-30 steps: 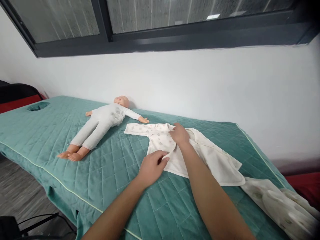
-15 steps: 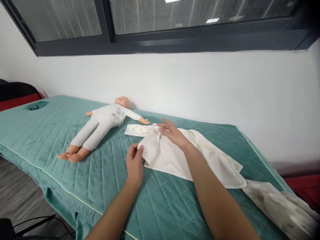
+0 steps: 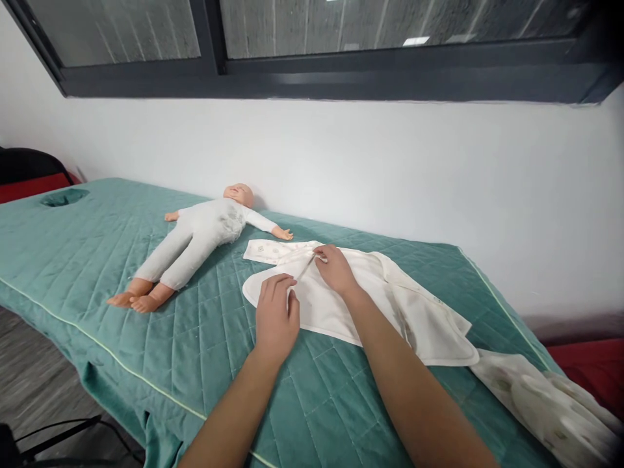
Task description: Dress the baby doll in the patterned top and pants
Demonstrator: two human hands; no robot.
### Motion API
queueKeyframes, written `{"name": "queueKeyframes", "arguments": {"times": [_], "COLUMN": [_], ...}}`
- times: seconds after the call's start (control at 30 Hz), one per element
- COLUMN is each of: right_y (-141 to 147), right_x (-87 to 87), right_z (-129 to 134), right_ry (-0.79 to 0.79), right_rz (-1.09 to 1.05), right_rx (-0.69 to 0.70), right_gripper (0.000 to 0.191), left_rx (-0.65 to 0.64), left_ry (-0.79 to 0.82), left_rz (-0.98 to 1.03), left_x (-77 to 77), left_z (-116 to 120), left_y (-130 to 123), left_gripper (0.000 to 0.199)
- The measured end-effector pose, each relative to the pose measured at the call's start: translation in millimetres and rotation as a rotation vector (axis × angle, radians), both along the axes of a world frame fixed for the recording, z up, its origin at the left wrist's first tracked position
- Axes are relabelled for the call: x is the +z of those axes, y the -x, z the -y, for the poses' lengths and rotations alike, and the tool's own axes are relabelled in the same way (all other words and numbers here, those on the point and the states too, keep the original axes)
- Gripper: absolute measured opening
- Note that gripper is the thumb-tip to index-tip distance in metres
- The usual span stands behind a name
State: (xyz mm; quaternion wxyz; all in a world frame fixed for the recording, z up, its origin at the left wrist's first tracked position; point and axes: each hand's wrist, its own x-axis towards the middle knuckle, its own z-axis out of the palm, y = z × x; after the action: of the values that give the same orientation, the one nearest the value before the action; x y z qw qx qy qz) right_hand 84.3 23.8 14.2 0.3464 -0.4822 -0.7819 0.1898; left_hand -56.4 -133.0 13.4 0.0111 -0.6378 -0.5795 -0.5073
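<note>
- One white shirt (image 3: 331,312) is lying spread on the green-covered bed (image 3: 209,335), right of the middle, its top running near the far edge by the wall.
- Its opening-out is looking well along: one rounded panel (image 3: 251,286) is lying turned out toward the doll, another panel (image 3: 433,341) is lying turned toward the bed's right edge, and a patterned sleeve (image 3: 266,249) is stretching out straight.
- Some smoothing is seemingly remaining: cloth is bunching into a fold near the collar.
- The right hand (image 3: 334,268) is working at that fold, fingers and thumb drawn close together; whether they are pinching cloth, I cannot tell.
- The left hand (image 3: 277,315) is reaching over the first panel with its fingers loosely bent, thumb standing apart, nothing visibly gripped; whether it is pressing down is not showing.
- The doll (image 3: 199,224) is lying face up left of the shirt, head toward the far edge, feet pointing to the near edge, one hand just beside the sleeve.
- A patterned cloth (image 3: 546,403) is lying bunched beside the shirt's lower corner, toward the bed's right edge; it is looking blurred and running out of view.
- The right forearm is covering part of the shirt, and the left hand is hiding some of the first panel.
- The shirt's other sleeve is staying hard to make out among the layers.
- Beyond the right edge, something red (image 3: 589,364) is showing, mostly cut off.
</note>
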Motion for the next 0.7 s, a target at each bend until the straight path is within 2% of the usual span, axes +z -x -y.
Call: {"name": "queueKeyframes", "arguments": {"times": [0.1, 0.2, 0.33, 0.43, 0.53, 0.6, 0.7], "right_y": [0, -2, 0, 5, 7, 1, -24], "right_x": [-1.8, -2.7, -1.7, 0.9, 4.4, 7.4, 15.7], "right_z": [1, 2, 2, 3, 15, 30, 56], "right_ry": [-0.007, 0.026, 0.048, 0.060, 0.105, 0.138, 0.190], "right_rz": [0.084, 0.172, 0.429, 0.579, 0.634, 0.630, 0.501], "right_rx": [0.006, 0.013, -0.018, -0.052, -0.068, -0.022, 0.203], "right_gripper": [0.042, 0.048, 0.052, 0.057, 0.062, 0.066, 0.070], "left_rx": [-0.005, 0.002, -0.035, 0.011, 0.053, 0.077, 0.097], "left_ry": [0.178, 0.264, 0.261, 0.237, 0.196, 0.189, 0.228], "left_rz": [-0.167, -0.261, -0.273, -0.292, -0.324, -0.334, -0.343], "left_x": [-2.6, -2.8, -1.0, 0.0, 0.2, -0.2, -1.7], "left_z": [-4, -4, -2, 0, 1, 1, 1], "left_y": [-1, -2, -4, -5, -5, -5, -5], "left_gripper": [0.020, 0.017, 0.019, 0.020, 0.021, 0.022, 0.023]}}
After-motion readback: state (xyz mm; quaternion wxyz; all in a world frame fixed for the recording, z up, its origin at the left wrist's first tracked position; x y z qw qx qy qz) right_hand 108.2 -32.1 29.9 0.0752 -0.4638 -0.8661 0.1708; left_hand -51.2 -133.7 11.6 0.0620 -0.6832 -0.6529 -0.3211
